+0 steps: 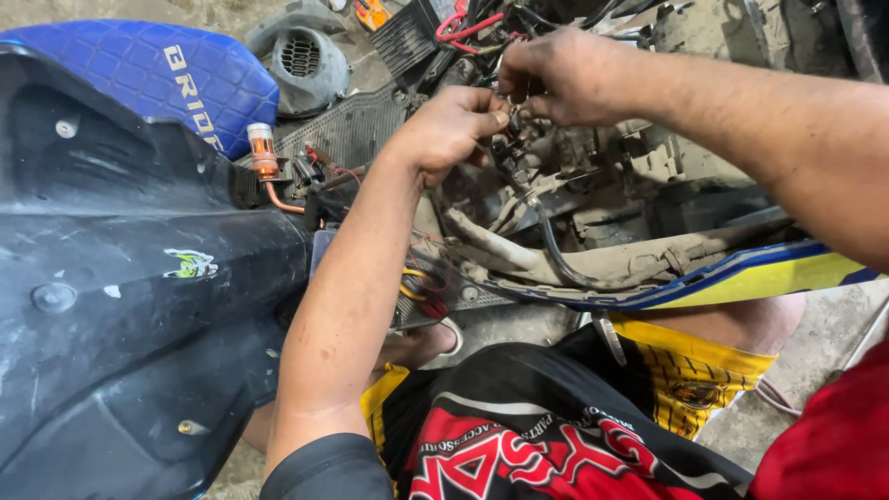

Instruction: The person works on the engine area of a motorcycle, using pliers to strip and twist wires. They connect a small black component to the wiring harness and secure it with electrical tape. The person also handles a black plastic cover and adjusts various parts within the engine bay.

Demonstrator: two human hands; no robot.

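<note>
Left hand (pixel 451 125): fingers pinched shut on small engine fitting (pixel 515 122).
Right hand (pixel 556 79): fingers closed on same fitting, at 12 o'clock.
Progress: scooter panels off, fitting seemingly mid-work; reassembly left.
Black hose (pixel 554 259): hanging at 6 o'clock below fitting.

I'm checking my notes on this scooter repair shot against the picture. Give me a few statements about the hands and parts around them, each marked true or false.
1. Both hands meet at one small part in the open engine bay. True: the left hand and right hand pinch it together.
2. The blue seat lies at the upper right. False: it is at the upper left.
3. The small inline filter is orange. True.
4. The left hand grips the black hose. False: the hose hangs below the hands, untouched.
</note>
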